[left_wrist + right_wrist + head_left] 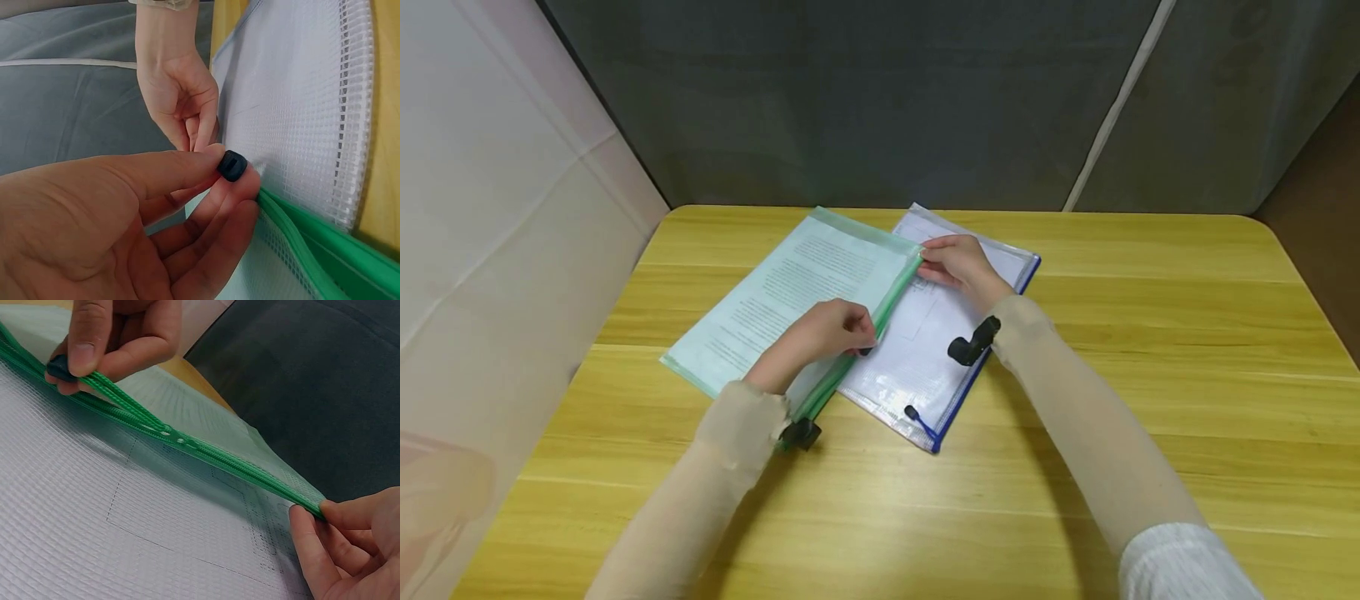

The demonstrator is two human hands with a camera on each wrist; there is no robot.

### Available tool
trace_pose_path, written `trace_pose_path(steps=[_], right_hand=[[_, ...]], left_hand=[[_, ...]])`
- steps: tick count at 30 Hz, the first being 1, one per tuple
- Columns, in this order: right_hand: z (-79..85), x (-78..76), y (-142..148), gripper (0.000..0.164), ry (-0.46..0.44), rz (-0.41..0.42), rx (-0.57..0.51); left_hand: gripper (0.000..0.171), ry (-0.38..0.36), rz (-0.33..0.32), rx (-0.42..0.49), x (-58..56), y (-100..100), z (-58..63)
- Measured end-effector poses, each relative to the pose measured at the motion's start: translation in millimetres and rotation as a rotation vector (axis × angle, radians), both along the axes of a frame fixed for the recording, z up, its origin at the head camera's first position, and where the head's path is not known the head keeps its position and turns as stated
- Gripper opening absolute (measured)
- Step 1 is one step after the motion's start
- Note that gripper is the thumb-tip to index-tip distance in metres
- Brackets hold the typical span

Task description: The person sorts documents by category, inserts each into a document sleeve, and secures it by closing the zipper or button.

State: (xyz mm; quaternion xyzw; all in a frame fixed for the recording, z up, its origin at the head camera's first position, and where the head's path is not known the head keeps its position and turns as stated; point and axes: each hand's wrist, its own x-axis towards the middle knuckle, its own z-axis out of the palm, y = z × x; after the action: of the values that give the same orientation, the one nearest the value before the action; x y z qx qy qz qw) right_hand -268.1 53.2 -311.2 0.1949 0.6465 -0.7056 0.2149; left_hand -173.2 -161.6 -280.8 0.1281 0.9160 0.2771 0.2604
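A green-edged mesh zip pouch with a printed sheet inside lies aslant, partly over a second pouch. My left hand pinches the black-tipped zipper pull between thumb and fingers. Its green cord runs taut to the slider partway along the zipper. At the far end of that zipper edge, my right hand pinches the pouch's corner between thumb and fingertips. Below the left hand, the green zipper edges stand parted in the left wrist view.
Beneath lies a clear mesh pouch with a blue zipper edge, holding a sheet with line drawings. Its blue cord pull rests near the lower corner. The wooden table meets a dark grey panel at the back.
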Motion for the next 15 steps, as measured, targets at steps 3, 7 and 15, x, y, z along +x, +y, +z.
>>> trace_pose_path(steps=[3,7,15], right_hand=[[-0.1,0.2,0,0.03,0.003,-0.008,-0.005],[-0.4,-0.1,0,0.031,0.001,-0.01,-0.003],[3.2,0.2,2,0.033,-0.025,0.003,0.002]], left_hand=[[0.012,-0.011,-0.01,0.006,3.7,-3,-0.2],[0.012,-0.03,-0.015,0.011,9.0,-7,0.8],[0.011,-0.044,-0.027,0.02,17.9,-13,1.4]])
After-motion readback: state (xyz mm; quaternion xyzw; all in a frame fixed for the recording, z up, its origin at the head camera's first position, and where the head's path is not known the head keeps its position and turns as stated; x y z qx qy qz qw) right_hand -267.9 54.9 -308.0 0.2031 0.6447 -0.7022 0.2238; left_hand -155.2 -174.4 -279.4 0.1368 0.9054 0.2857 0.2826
